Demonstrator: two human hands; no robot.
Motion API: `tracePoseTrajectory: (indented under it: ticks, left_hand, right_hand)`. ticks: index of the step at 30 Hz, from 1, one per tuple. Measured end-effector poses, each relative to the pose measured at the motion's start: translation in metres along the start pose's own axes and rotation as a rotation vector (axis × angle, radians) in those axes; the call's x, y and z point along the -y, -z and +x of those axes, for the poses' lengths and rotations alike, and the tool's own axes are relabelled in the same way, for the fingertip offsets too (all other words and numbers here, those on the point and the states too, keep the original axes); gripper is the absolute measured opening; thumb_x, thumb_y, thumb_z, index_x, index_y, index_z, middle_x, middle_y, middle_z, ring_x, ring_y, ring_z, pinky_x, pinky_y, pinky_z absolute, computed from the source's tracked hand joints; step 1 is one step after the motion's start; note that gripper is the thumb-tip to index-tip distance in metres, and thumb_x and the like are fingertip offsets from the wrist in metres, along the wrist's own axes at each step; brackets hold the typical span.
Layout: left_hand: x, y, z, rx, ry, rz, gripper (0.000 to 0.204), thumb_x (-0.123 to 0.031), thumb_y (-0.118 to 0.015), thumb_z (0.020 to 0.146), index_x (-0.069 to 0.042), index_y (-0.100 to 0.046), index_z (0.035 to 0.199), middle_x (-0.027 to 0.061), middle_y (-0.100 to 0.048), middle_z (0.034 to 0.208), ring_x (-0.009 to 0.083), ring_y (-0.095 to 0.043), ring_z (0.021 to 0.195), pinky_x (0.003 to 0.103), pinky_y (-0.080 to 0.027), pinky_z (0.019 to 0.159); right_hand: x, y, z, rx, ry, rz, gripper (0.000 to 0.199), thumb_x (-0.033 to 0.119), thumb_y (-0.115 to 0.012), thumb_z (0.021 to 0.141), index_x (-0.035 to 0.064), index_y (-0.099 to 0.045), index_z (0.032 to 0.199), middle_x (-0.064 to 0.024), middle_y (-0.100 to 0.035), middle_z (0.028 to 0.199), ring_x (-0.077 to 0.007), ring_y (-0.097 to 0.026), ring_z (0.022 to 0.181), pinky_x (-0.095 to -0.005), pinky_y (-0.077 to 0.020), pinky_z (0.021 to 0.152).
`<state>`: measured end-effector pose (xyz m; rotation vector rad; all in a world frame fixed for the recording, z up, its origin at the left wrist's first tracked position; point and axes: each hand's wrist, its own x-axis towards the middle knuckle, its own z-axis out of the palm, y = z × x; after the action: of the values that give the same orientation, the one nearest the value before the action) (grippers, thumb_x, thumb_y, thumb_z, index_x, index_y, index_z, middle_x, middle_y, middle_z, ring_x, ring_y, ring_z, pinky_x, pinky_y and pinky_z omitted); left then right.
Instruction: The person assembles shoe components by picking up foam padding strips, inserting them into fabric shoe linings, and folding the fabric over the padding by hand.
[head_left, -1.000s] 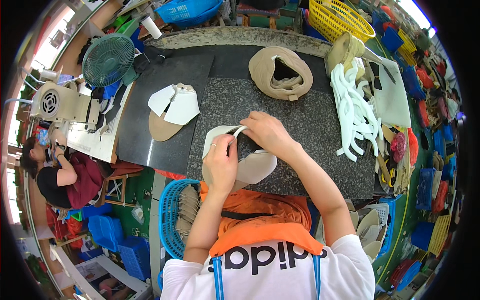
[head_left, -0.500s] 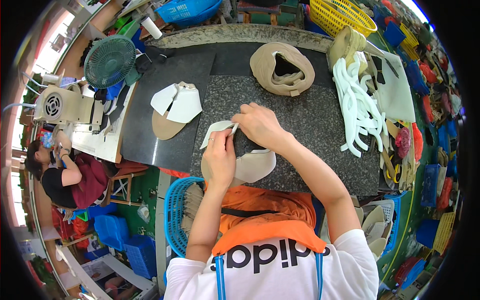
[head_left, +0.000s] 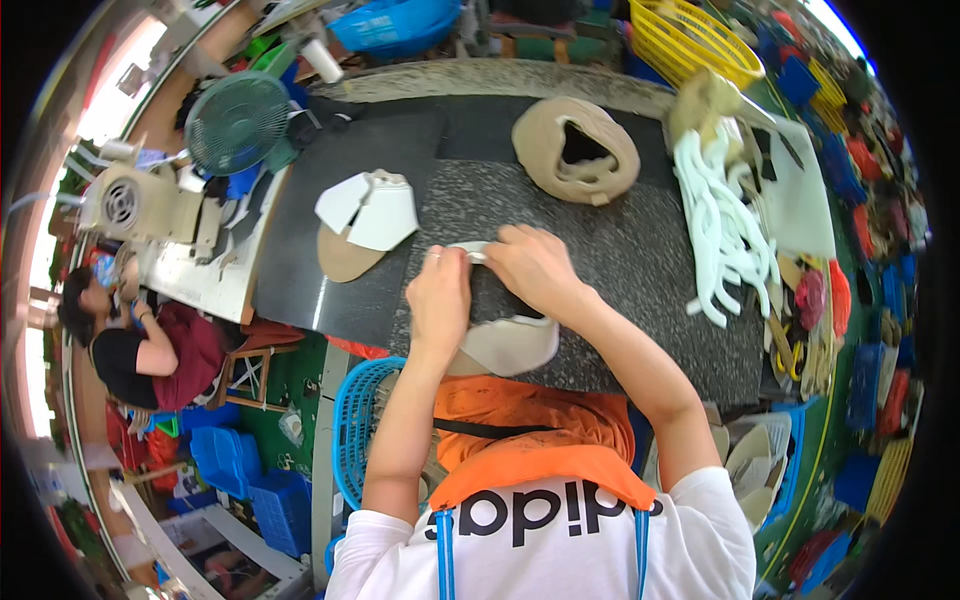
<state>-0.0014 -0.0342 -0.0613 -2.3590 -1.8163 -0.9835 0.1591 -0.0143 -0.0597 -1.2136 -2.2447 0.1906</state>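
Pinching white strip (head_left: 470,250) between left hand (head_left: 440,300), right hand (head_left: 535,268).

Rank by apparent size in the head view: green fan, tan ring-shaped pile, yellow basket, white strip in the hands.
1. Tan ring-shaped pile
2. Green fan and yellow basket: look about alike; both sit near the rim where the fisheye bends things, and the basket is cut off, so unranked.
3. White strip, pinched between left hand and right hand.
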Motion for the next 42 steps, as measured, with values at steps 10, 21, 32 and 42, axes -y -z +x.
tracePoseTrajectory:
  ticks: [10,21,32,42]
  left_hand:
    - [-0.037,0.032,-0.022,-0.373,-0.168,-0.422,0.034,-0.024,-0.075,0.073,-0.007,-0.047,0.061,0.0092,-0.047,0.06,0.027,-0.054,0.058,0.037,-0.038,0.05]
    - [-0.061,0.019,-0.032,0.059,0.635,-2.015,0.046,-0.038,-0.038,0.099,-0.001,-0.049,0.125,0.0061,-0.057,0.116,0.0133,-0.056,0.101,0.029,-0.045,0.086]
    - [-0.092,0.01,-0.045,0.105,0.404,-1.403,0.029,-0.024,-0.055,0.092,0.001,-0.058,0.105,0.0026,-0.061,0.093,0.0085,-0.055,0.088,0.025,-0.045,0.076]
    - [-0.056,0.038,-0.033,0.077,0.585,-1.644,0.032,-0.002,-0.062,0.084,0.002,-0.057,0.115,0.0095,-0.063,0.111,0.019,-0.061,0.1,0.035,-0.05,0.088]
  right_hand:
    - [-0.037,0.008,-0.075,-0.293,0.125,0.053,0.021,0.019,-0.059,0.077,0.0019,-0.054,0.088,-0.0133,-0.054,0.074,-0.0312,-0.054,0.074,-0.0457,-0.0457,0.074]
    - [0.056,0.048,-0.038,-0.339,0.167,-0.14,0.045,0.012,-0.062,0.077,0.0023,-0.054,0.12,-0.0177,-0.05,0.113,-0.0372,-0.047,0.106,-0.047,-0.038,0.092]
    - [0.053,0.053,-0.041,-0.391,0.036,0.09,0.018,0.01,-0.05,0.088,-0.0017,-0.06,0.098,-0.0136,-0.054,0.087,-0.0288,-0.052,0.083,-0.0385,-0.0421,0.073]
    - [0.05,0.076,0.02,-0.43,-0.307,0.586,0.011,0.012,-0.059,0.087,0.0009,-0.06,0.088,-0.0005,-0.058,0.073,-0.0086,-0.05,0.066,-0.0252,-0.0425,0.061]
